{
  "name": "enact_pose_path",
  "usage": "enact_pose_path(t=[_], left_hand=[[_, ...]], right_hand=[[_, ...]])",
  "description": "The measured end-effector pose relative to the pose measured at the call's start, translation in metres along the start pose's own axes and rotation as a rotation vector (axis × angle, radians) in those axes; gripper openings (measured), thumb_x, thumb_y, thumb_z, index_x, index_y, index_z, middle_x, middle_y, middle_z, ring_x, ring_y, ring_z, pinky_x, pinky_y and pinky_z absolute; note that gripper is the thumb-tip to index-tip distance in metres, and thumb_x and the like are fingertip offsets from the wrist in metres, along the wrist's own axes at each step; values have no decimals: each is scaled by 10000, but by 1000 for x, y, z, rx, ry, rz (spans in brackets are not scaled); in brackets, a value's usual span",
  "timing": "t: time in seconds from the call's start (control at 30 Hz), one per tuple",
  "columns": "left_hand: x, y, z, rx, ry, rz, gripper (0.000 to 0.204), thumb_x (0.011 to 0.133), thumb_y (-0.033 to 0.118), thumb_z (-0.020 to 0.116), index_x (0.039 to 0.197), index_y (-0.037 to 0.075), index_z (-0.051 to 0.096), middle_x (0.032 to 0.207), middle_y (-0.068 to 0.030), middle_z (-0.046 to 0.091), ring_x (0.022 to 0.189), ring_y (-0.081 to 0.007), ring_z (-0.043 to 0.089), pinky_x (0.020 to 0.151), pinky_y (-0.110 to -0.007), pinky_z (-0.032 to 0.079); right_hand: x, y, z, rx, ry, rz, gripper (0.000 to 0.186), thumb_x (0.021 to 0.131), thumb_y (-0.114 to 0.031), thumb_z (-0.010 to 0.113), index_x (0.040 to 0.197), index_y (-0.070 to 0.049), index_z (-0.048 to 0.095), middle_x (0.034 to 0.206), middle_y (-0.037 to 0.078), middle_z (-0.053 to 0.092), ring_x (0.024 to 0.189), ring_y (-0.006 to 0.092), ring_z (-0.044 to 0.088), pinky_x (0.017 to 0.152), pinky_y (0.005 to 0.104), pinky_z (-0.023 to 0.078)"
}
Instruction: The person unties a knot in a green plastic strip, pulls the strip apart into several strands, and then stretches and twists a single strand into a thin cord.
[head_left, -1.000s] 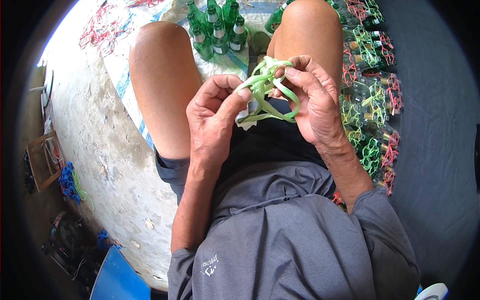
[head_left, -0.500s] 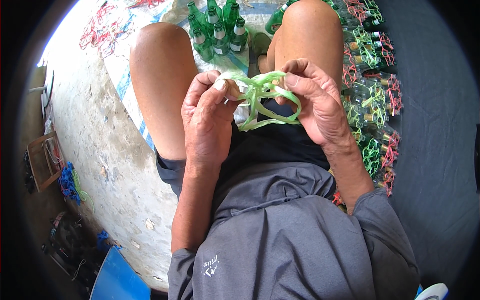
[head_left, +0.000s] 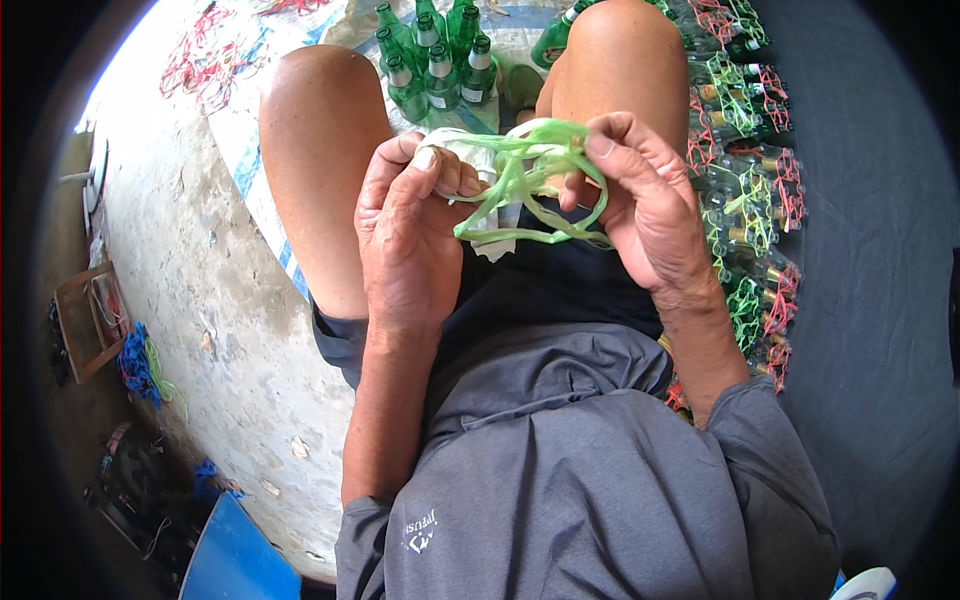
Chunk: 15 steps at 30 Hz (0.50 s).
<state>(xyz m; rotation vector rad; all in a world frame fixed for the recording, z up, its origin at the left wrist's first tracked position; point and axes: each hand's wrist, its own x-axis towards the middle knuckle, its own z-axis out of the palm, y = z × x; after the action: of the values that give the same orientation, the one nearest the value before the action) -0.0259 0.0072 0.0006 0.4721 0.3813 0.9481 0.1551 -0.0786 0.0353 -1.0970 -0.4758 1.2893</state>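
Note:
Between my hands a light green plastic cord [head_left: 532, 155] is stretched over my lap, with knots and open loops hanging below. My left hand [head_left: 410, 215] pinches its left end between thumb and fingers. At the other end, my right hand [head_left: 645, 200] grips a bunched part of the cord between thumb and forefinger. The lower loop hangs slack between the two hands, above my dark shorts. Beyond them, between my knees, stands a group of green glass bottles [head_left: 438, 80] with pale labels.
Rows of bottles [head_left: 745, 200] bound in red and green cords lie along my right side, beside a dark sheet [head_left: 870, 300]. Red cords [head_left: 205, 65] are heaped at the far left. Blue cord [head_left: 138, 368] and a wooden frame [head_left: 88, 310] lie left, a blue panel [head_left: 240, 550] lower left.
My hands have moved slightly apart, the right one shifting right. The cord is spread wider, and its loops have opened and changed shape.

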Motion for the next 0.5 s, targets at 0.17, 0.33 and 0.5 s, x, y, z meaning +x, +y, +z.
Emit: enact_pose_path(t=[0.17,0.33,0.5], left_hand=[[1,-2,-1,10,-8,-1,98,994,91,572,1083,58,551,860,-47,564,849,-167,594,812,-352,533],[-1,-4,4,110,65,-39,118,1006,150,544,1077,55,547,825,-10,458,812,-159,494,791,-349,515],[-3,-10,-4,128,7,-46,161,998,143,556,1130,52,563,829,-5,482,814,-142,529,838,-370,550]], right_hand=[[3,0,-3,81,35,-70,121,984,-140,603,1027,-30,629,954,72,678,854,144,652,734,277,549],[2,-2,0,186,59,-21,121,992,-127,577,1046,-32,628,989,89,692,872,159,667,740,287,553],[5,-3,1,386,144,33,167,1001,-136,543,1086,-12,618,1050,115,685,947,206,682,802,338,606]])
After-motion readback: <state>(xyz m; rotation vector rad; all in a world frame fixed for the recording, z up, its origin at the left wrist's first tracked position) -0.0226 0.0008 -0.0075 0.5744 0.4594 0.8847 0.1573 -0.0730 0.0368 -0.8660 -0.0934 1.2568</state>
